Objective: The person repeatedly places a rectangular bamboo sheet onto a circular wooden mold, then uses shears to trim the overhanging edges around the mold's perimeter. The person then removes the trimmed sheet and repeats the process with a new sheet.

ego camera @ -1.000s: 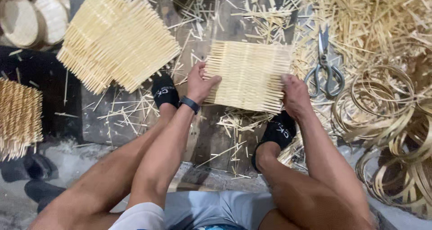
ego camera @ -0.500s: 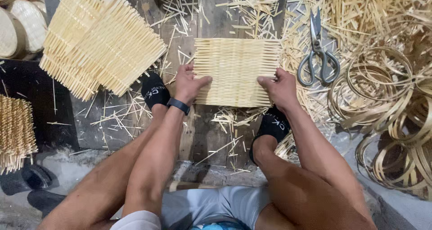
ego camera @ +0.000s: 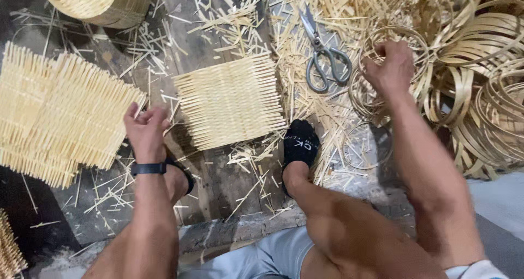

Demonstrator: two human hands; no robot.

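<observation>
A small square woven bamboo mat (ego camera: 229, 102) lies flat on the dark floor between my feet, with neither hand on it. My left hand (ego camera: 146, 132) hovers just left of it, fingers loosely curled and holding nothing, a dark band on the wrist. My right hand (ego camera: 388, 66) has reached to the right and its fingers are closed on a thin bamboo ring (ego camera: 382, 55) lying among a pile of rings. My right foot in a black sock (ego camera: 299, 145) rests below the mat's lower right corner.
A stack of larger woven mats (ego camera: 57, 112) lies at the left. Metal scissors (ego camera: 322, 58) lie between the small mat and the rings. Coiled bamboo hoops (ego camera: 480, 82) fill the right side. A round woven basket (ego camera: 95, 1) stands at the top left. Loose splints litter the floor.
Both hands have let go of the small mat. My right hand moved right to the ring pile and closed on a ring; my left hand drew back to the left. The camera view shifted.
</observation>
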